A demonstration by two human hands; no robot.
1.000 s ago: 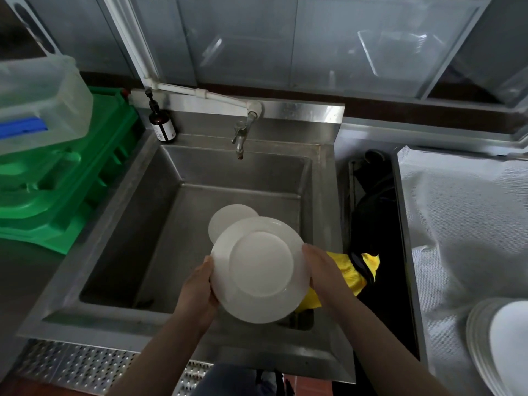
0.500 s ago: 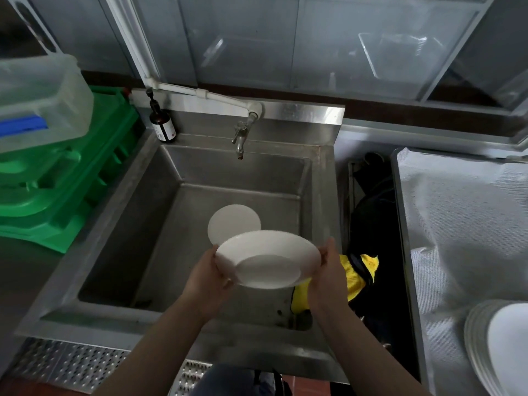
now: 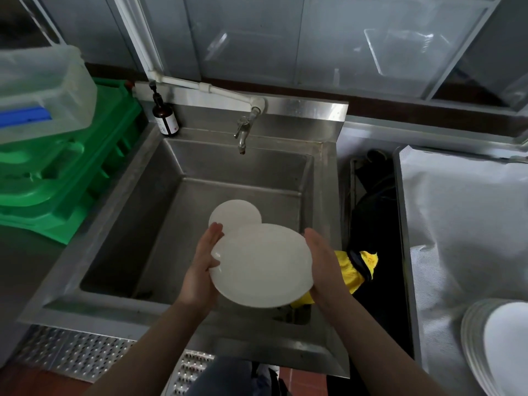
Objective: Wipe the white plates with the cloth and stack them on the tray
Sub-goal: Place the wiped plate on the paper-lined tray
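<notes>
I hold a white plate (image 3: 263, 267) over the sink, its smooth face turned up toward me. My left hand (image 3: 200, 270) grips its left rim, thumb over the edge. My right hand (image 3: 320, 261) grips the right rim. A yellow cloth (image 3: 354, 267) shows from behind and under my right hand; I cannot tell whether that hand also holds it. Another white plate (image 3: 234, 212) lies in the sink basin behind the held one. A stack of white plates (image 3: 500, 347) sits at the lower right on the white-lined tray surface (image 3: 457, 224).
The steel sink (image 3: 114, 312) has a tap (image 3: 243, 132) at its back wall and a brown pump bottle (image 3: 165, 115) on its left corner. Green crates (image 3: 57, 190) and a clear bin (image 3: 37, 90) stand to the left. A dark gap (image 3: 374, 218) separates sink and tray.
The plate's underside faced me a second ago; both hands have tipped it over so its upper face now points up. The hands have shifted round the rim.
</notes>
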